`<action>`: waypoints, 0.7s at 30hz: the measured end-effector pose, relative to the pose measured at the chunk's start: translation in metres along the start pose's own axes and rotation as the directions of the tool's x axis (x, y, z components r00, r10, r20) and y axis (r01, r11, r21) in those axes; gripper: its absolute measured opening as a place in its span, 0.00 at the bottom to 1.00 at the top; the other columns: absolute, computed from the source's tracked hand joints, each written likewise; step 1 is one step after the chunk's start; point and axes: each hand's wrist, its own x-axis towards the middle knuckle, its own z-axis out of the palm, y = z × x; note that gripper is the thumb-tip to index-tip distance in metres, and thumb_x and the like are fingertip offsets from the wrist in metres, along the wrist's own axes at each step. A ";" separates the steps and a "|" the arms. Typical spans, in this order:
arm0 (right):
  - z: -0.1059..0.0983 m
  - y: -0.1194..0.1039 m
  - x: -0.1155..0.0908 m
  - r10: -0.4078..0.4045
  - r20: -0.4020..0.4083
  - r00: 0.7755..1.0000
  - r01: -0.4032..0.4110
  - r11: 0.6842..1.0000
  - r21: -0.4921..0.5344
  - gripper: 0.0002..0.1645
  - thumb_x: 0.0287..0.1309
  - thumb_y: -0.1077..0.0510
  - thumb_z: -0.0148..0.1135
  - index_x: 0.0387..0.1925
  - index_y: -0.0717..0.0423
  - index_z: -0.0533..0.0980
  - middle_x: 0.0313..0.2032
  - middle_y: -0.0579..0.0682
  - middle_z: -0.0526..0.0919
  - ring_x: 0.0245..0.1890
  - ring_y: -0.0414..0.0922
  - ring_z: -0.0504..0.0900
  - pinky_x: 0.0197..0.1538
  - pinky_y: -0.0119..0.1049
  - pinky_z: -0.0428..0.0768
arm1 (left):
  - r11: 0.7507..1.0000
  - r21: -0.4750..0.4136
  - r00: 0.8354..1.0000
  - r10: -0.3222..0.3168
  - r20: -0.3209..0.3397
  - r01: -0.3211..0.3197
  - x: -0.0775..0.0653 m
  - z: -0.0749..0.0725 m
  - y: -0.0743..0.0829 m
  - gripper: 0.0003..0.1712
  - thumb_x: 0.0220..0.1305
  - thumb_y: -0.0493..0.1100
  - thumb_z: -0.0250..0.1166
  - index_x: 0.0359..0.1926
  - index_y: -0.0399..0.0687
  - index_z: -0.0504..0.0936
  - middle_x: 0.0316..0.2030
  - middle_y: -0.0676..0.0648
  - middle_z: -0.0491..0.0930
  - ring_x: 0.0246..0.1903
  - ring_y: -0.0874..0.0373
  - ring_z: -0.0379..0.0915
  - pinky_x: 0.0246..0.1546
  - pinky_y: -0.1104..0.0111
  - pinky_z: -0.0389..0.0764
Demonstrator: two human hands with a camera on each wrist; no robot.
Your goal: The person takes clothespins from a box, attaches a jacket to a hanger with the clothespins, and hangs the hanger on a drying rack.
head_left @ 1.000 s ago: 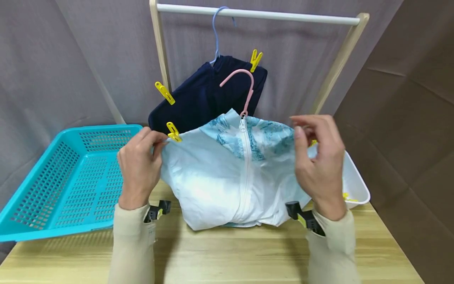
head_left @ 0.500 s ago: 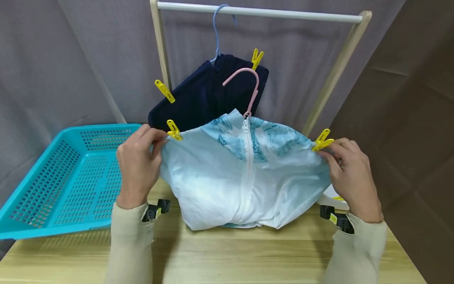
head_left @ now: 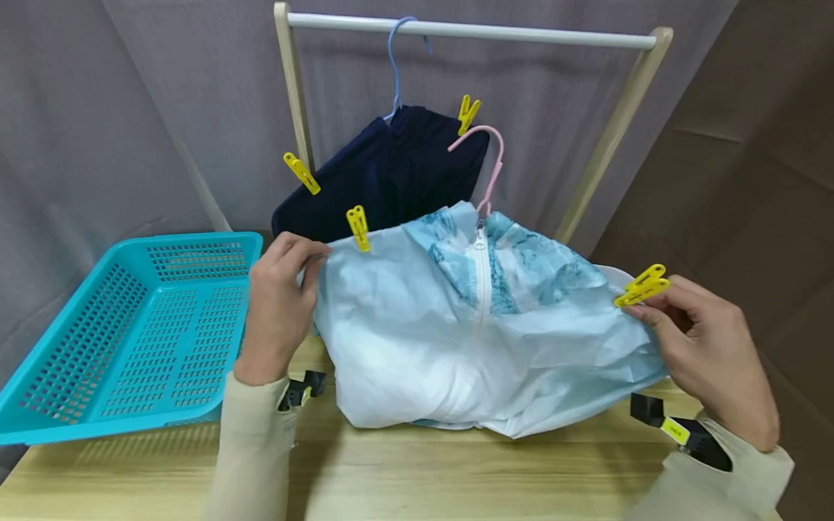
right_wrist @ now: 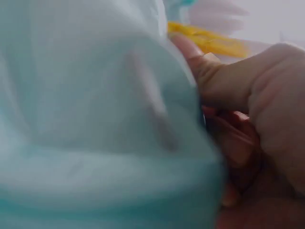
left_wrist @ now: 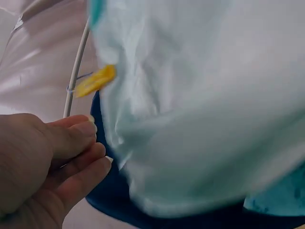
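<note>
A pale blue-and-white zip jacket hangs on a pink hanger, its lower edge at the wooden table. My right hand pinches the jacket's right shoulder edge, thumb in front, just below a yellow clothespin. The left hand is beside the other shoulder. In the left wrist view its fingertips are loosely bent, with a gap between them and the cloth. Another yellow clothespin grips the left shoulder. In the right wrist view the jacket hides some of my fingers.
Behind, a navy garment with yellow clothespins hangs from a blue hanger on a white-barred rack. A turquoise basket stands at the left of the wooden table. A white container shows partly behind the jacket.
My right hand came over to the right shoulder, then drew it right and toward me. The jacket and pink hanger shifted right. The left hand moved slightly right and its fingers came off the cloth.
</note>
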 end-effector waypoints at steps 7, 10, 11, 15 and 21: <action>-0.028 0.001 -0.016 0.195 0.030 0.980 -0.194 0.980 -0.045 0.06 0.67 0.57 0.66 0.34 0.54 0.81 0.28 0.28 0.76 0.22 0.34 0.69 0.25 0.27 0.66 | 1.000 0.016 0.997 0.012 0.078 -0.013 0.000 0.005 0.007 0.06 0.68 0.33 0.65 0.44 0.37 0.85 0.44 0.40 0.81 0.42 0.44 0.81 0.42 0.57 0.82; -0.038 0.005 -0.022 0.258 0.056 0.964 -0.260 0.965 0.019 0.04 0.68 0.58 0.65 0.35 0.54 0.81 0.28 0.26 0.79 0.21 0.35 0.73 0.23 0.26 0.69 | 1.000 0.021 0.996 0.013 0.092 -0.015 0.000 0.003 0.010 0.05 0.69 0.35 0.66 0.43 0.38 0.85 0.44 0.40 0.81 0.42 0.44 0.81 0.43 0.57 0.82; -0.041 0.007 -0.024 0.274 0.062 0.960 -0.277 0.960 0.051 0.04 0.69 0.60 0.64 0.35 0.53 0.81 0.27 0.27 0.79 0.21 0.36 0.73 0.22 0.27 0.70 | 1.000 0.020 0.995 0.014 0.094 -0.015 0.000 0.002 0.010 0.05 0.69 0.35 0.66 0.43 0.38 0.85 0.44 0.41 0.81 0.42 0.44 0.81 0.43 0.57 0.81; -0.052 0.017 -0.032 0.287 0.018 0.958 -0.283 0.932 0.224 0.15 0.68 0.68 0.60 0.30 0.46 0.81 0.23 0.30 0.79 0.15 0.35 0.71 0.16 0.33 0.63 | 1.000 0.016 0.996 0.018 0.093 -0.020 0.001 0.001 0.014 0.05 0.69 0.37 0.66 0.42 0.40 0.85 0.43 0.42 0.81 0.41 0.45 0.81 0.43 0.57 0.81; -0.066 0.028 -0.043 0.378 -0.050 0.924 -0.334 0.865 0.373 0.20 0.72 0.68 0.54 0.30 0.41 0.79 0.29 0.28 0.80 0.21 0.27 0.76 0.21 0.20 0.69 | 1.000 0.016 0.996 0.024 0.088 -0.025 0.000 0.000 0.016 0.06 0.70 0.39 0.65 0.42 0.39 0.86 0.42 0.42 0.81 0.40 0.46 0.81 0.40 0.58 0.80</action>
